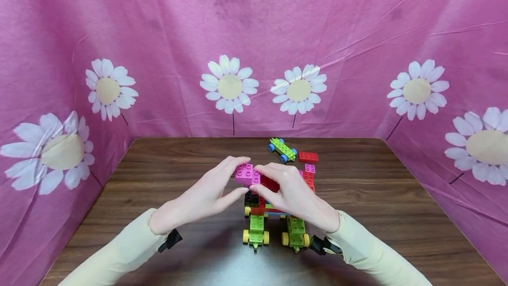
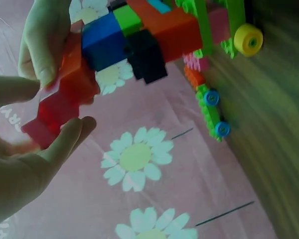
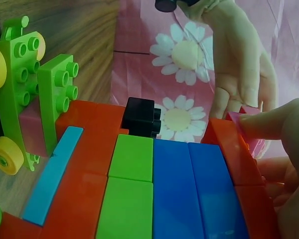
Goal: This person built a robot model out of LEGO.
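Note:
A pink brick (image 1: 244, 173) sits at the top of a tall, many-coloured toy-brick build, studs toward the head camera. My left hand (image 1: 198, 186) holds it from the left, fingers over the far side and thumb below. From the right, my right hand (image 1: 291, 184) pinches the adjoining pink piece between thumb and fingers. Under them, the right wrist view has a red brick (image 3: 234, 154), then blue bricks (image 3: 177, 189), green bricks (image 3: 132, 159) and a black brick (image 3: 138, 117) jutting sideways. Green wheeled bases (image 1: 256, 228) with yellow wheels carry the build.
Behind the build, a green wheeled base (image 1: 282, 149) with blue wheels lies near a flat red brick (image 1: 308, 157). A small pink brick (image 1: 310, 168) tops red pieces right of my right hand. The brown wooden table (image 1: 158, 162) meets a pink flowered cloth (image 1: 170, 56) at its back.

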`<state>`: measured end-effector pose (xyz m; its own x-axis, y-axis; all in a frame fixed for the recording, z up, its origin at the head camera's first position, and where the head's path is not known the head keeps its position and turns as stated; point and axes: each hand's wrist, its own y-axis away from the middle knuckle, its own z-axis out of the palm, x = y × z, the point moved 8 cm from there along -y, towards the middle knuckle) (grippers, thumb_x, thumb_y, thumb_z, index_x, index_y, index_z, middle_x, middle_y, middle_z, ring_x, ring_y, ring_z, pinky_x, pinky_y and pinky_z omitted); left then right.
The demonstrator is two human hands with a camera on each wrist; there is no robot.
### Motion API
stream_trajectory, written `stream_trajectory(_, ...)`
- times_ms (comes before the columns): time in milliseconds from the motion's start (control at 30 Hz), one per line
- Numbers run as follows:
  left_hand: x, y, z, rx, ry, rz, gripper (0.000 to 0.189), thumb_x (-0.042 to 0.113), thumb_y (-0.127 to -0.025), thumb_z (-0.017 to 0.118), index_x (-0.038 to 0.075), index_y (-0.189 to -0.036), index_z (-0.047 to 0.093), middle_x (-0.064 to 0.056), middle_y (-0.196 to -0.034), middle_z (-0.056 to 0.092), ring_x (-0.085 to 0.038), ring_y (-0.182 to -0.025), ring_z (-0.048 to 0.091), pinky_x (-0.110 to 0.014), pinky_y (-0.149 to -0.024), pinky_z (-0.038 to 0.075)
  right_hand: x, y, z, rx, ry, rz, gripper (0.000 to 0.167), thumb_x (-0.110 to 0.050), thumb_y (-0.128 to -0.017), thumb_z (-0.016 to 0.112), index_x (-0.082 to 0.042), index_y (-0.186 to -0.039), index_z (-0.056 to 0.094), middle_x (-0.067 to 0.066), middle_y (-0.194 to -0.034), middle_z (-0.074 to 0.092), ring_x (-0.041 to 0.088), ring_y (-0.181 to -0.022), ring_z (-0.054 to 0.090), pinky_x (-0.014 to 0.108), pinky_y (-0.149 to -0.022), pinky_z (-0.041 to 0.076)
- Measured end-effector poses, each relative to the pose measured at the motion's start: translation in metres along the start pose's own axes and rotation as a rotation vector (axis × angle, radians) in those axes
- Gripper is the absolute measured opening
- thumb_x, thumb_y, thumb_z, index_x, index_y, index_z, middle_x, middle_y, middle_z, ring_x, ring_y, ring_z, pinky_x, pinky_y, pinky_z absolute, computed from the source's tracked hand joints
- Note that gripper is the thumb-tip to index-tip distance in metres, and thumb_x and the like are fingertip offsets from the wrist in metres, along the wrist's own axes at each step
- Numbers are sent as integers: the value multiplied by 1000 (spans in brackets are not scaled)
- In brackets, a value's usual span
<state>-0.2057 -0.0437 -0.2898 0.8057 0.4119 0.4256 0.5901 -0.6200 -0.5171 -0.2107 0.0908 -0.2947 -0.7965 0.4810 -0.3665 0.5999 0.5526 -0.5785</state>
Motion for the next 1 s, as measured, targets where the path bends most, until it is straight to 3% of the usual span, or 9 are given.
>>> stream_trajectory(133,-10,1,5,-16,156,-133,58,12,-91,71,1,-138,40,-11,-123,63,-14,-101,68,-29,-88,58,0,-1,-1,-10,16,19,34,-22,-85,79,-5,-113,72,3,-95,74,4,-69,56,12,-57,46)
stream_trajectory(267,-19,3,12,-36,273,-202,48,11,-92,70,6,-132,44,-9,-114,67,-12,-91,69,-23,-75,58,0,-2,-1,-27,8,33,34,-21,-83,80,-6,-113,71,3,-95,74,5,-71,57,13,-58,48)
stream_trajectory(500,-28,6,23,-73,432,-304,52,12,-92,71,9,-135,42,-14,-123,66,-23,-105,71,-23,-83,58,-2,2,-17,-73,57,32,47,-25,-80,84,-4,-119,69,6,-108,75,13,-89,71,24,-76,60)
stream_trajectory(767,-45,10,45,-94,546,-436,59,20,-86,78,10,-136,49,-12,-127,66,-26,-114,68,-31,-94,57,17,22,-48,-127,168,155,43,-28,-80,83,-10,-117,71,5,-111,76,18,-97,72,37,-83,60)
stream_trajectory(1000,-51,7,59,-61,557,-505,43,27,-84,80,10,-121,67,-7,-111,74,-9,-95,67,-25,-83,56,25,35,-53,-146,149,190,34,-24,-81,82,-11,-111,73,1,-106,76,13,-92,72,33,-79,60)
